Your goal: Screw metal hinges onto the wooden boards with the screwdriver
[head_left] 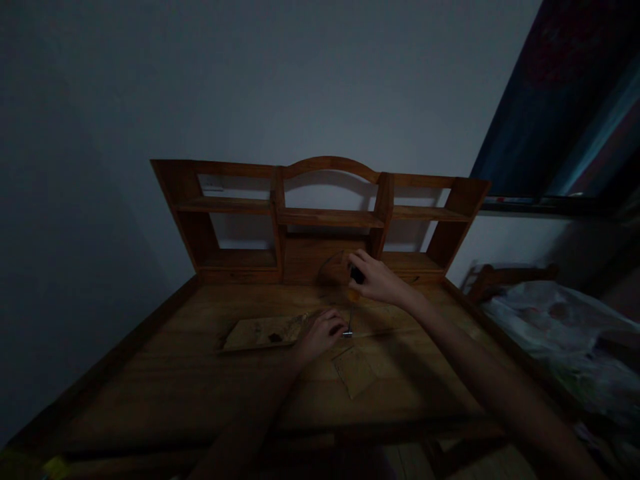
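My right hand [373, 275] is wrapped round the black and orange handle of a screwdriver [354, 293], held upright. Its thin shaft points down to a small shiny metal piece [347, 333] on the desk. My left hand [325, 331] has its fingers curled, with the fingertips pinched at the left side of that metal piece. Beside and partly behind my left hand lies a worn wooden board [260, 332] with a dark hole or stain. A thin square piece [354, 372] lies flat just nearer to me. The dim light hides finer detail.
The wooden desk [175, 380] carries a shelf unit [330, 217] with an arched top along its back. A pale wall [320, 80] stands behind. At the right are a dark window [560, 133] and a heap under clear plastic [545, 313].
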`<act>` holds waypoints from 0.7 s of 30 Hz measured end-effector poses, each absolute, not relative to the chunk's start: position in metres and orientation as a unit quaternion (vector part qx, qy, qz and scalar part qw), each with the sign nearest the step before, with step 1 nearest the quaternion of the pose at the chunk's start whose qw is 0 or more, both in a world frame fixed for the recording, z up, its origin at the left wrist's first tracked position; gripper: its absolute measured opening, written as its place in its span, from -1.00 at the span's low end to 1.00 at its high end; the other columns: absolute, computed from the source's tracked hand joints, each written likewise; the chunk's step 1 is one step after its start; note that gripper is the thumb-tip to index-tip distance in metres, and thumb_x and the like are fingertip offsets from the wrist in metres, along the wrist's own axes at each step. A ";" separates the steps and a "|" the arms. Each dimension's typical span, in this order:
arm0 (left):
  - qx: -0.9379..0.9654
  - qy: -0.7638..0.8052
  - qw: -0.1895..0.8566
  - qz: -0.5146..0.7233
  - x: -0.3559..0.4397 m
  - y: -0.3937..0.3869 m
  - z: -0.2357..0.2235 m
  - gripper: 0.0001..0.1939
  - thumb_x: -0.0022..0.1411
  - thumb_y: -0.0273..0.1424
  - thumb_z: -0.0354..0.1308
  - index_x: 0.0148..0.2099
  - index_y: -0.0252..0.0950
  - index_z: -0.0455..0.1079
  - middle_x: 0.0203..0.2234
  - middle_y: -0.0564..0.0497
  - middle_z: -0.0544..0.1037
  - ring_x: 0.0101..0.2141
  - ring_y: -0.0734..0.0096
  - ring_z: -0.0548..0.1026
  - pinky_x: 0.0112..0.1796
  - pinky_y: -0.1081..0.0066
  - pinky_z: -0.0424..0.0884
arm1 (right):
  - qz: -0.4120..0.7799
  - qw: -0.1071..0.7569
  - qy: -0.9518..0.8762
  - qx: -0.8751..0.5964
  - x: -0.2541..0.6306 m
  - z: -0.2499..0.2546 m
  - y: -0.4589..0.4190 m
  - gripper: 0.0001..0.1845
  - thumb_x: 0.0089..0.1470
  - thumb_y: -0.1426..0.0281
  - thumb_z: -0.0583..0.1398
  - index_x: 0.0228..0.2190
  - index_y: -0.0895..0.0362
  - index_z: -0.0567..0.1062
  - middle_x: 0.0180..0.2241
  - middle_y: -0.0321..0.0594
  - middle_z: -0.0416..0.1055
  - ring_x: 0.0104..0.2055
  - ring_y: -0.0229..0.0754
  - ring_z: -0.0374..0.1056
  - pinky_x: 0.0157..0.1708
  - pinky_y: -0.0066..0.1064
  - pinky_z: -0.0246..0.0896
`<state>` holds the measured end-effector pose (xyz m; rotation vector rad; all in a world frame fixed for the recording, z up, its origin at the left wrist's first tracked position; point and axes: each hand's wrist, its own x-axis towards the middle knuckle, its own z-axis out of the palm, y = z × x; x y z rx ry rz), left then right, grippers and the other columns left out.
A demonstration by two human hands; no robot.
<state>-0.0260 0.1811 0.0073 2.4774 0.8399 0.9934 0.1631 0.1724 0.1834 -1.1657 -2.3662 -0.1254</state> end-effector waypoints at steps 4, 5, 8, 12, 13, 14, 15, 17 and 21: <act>0.876 0.300 0.163 0.341 -0.027 0.182 0.006 -0.82 0.36 -0.36 0.09 -0.21 -0.25 0.52 -0.26 0.00 0.50 -0.19 0.39 0.46 -0.11 0.38 0.37 | -0.027 0.255 -0.870 -0.422 0.165 0.184 0.172 -0.74 0.06 0.40 0.18 -0.17 0.08 0.29 -0.13 -0.16 0.30 -0.23 -0.14 0.30 -0.16 -0.30 0.24; 0.876 0.301 0.164 0.338 -0.027 0.182 0.006 -0.81 0.36 -0.35 0.09 -0.21 -0.24 0.53 -0.25 0.00 0.51 -0.19 0.38 0.46 -0.10 0.36 0.37 | -0.030 0.257 -0.869 -0.421 0.166 0.183 0.173 -0.77 0.09 0.37 0.18 -0.18 0.08 0.30 -0.14 -0.16 0.30 -0.22 -0.13 0.30 -0.16 -0.30 0.23; 0.875 0.301 0.185 0.332 -0.026 0.185 0.007 -0.80 0.37 -0.33 0.08 -0.20 -0.22 0.54 -0.24 -0.01 0.52 -0.16 0.36 0.47 -0.08 0.35 0.38 | -0.039 0.268 -0.870 -0.413 0.168 0.181 0.174 -0.83 0.10 0.38 0.17 -0.22 0.08 0.32 -0.17 -0.16 0.31 -0.19 -0.13 0.29 -0.15 -0.31 0.22; 0.873 0.288 0.239 0.312 -0.021 0.194 0.011 -0.82 0.34 -0.33 0.14 -0.23 -0.24 0.55 -0.25 -0.01 0.53 -0.17 0.35 0.49 -0.11 0.38 0.38 | -0.031 0.291 -0.865 -0.408 0.167 0.177 0.170 -0.76 0.01 0.45 0.15 -0.22 0.09 0.32 -0.17 -0.17 0.30 -0.20 -0.14 0.29 -0.14 -0.32 0.22; 0.873 0.285 0.249 0.307 -0.020 0.197 0.012 -0.83 0.32 -0.33 0.16 -0.24 -0.25 0.55 -0.26 -0.01 0.53 -0.18 0.36 0.49 -0.12 0.39 0.38 | -0.028 0.299 -0.863 -0.407 0.167 0.176 0.168 -0.75 -0.01 0.46 0.15 -0.22 0.08 0.33 -0.17 -0.17 0.30 -0.20 -0.14 0.29 -0.14 -0.32 0.22; 0.875 0.281 0.257 0.300 -0.019 0.201 0.013 -0.84 0.30 -0.32 0.18 -0.24 -0.26 0.55 -0.26 -0.02 0.53 -0.19 0.36 0.49 -0.14 0.39 0.38 | -0.027 0.308 -0.860 -0.406 0.168 0.177 0.166 -0.75 -0.02 0.46 0.15 -0.22 0.08 0.33 -0.18 -0.18 0.30 -0.21 -0.14 0.29 -0.15 -0.32 0.23; 0.878 0.275 0.264 0.290 -0.018 0.204 0.014 -0.83 0.29 -0.31 0.20 -0.25 -0.28 0.55 -0.27 -0.02 0.53 -0.21 0.37 0.49 -0.15 0.40 0.39 | -0.027 0.321 -0.855 -0.406 0.170 0.178 0.164 -0.76 -0.02 0.46 0.15 -0.23 0.08 0.33 -0.19 -0.18 0.31 -0.21 -0.14 0.29 -0.15 -0.32 0.23; 0.886 0.264 0.275 0.263 -0.018 0.212 0.014 -0.81 0.26 -0.27 0.22 -0.24 -0.29 0.55 -0.28 -0.03 0.53 -0.25 0.38 0.49 -0.19 0.42 0.39 | -0.036 0.365 -0.834 -0.413 0.178 0.182 0.160 -0.77 -0.03 0.46 0.15 -0.25 0.07 0.34 -0.23 -0.20 0.31 -0.22 -0.12 0.29 -0.16 -0.31 0.22; 0.896 0.253 0.280 0.236 -0.019 0.222 0.015 -0.75 0.25 -0.19 0.23 -0.24 -0.28 0.55 -0.28 -0.02 0.52 -0.27 0.40 0.48 -0.24 0.44 0.38 | -0.040 0.508 -0.726 -0.462 0.219 0.177 0.145 -0.79 -0.02 0.41 0.19 -0.25 0.07 0.38 -0.25 -0.22 0.36 -0.20 -0.11 0.32 -0.15 -0.29 0.23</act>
